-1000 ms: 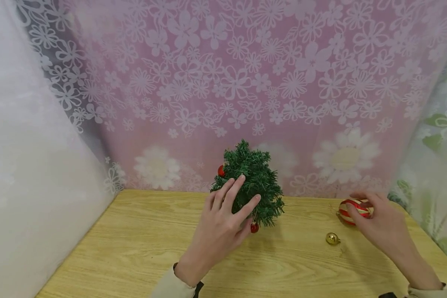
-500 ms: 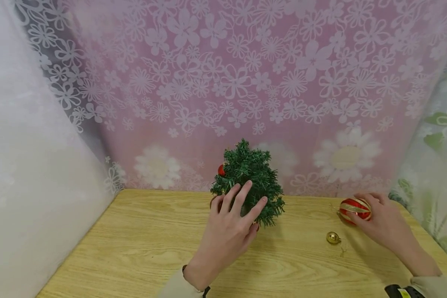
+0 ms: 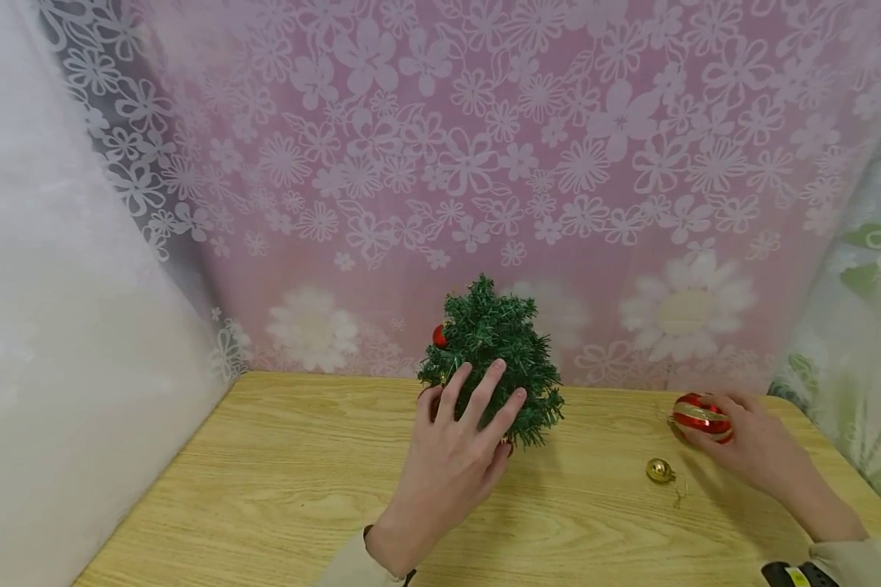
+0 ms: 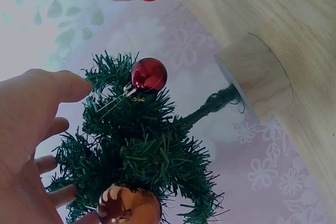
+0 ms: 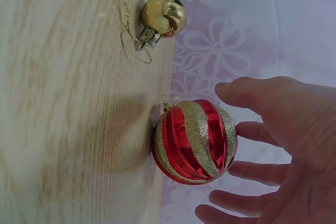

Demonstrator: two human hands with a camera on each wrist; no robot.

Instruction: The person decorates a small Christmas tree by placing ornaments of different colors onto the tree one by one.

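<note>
My left hand (image 3: 455, 444) is spread at the front of a small artificial Christmas tree (image 3: 495, 326), fingers apart over its lower branches. In the left wrist view a shiny red ball ornament (image 4: 149, 74) and a copper-coloured ball (image 4: 128, 205) hang on the tree, near the thumb and fingers. On the table at the right lies a larger red ball ornament with glittery gold stripes (image 5: 195, 141). My right hand (image 3: 767, 448) is at its right side; in the right wrist view the loosely extended fingertips meet the ball, while the thumb stands off it.
A small gold ball ornament (image 3: 659, 470) with a thread loop lies in front of the striped one. The tree's round wood-look base (image 4: 257, 77) stands on the wooden table (image 3: 264, 473). A pink floral curtain (image 3: 411, 163) hangs close behind, with a pale sheet (image 3: 81, 326) at left.
The striped ball has turned and moved slightly right, with my right hand staying beside it. My left hand has shifted a little right across the tree's front.
</note>
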